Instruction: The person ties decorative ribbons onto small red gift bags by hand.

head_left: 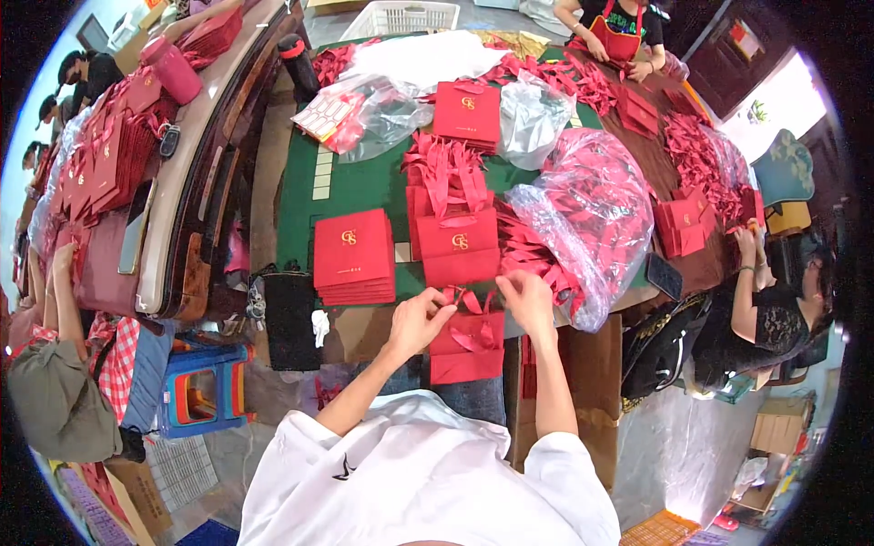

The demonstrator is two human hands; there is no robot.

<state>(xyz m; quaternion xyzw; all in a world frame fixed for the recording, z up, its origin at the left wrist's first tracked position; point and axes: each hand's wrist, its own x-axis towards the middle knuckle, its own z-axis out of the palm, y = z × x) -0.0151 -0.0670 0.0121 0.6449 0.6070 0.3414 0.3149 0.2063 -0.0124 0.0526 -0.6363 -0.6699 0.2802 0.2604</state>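
A green-topped desk (300, 196) is set centrally, flanked on the left by a pale-edged table (198, 123). Blue plastic stools (205, 355) are stacked beneath that side. The grey floor (669, 455) is streaked with reflected light. At the upper right, dark wood panelling (724, 77) is broken by a brightly lit opening (792, 91), near which a teal chair (785, 173) is placed.

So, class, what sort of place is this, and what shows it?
Probably a small hand-work workshop or packing room: a stack of red bags lies on a green table, a big clear plastic sack bulges with more red goods, and a co-worker in black works at the right.
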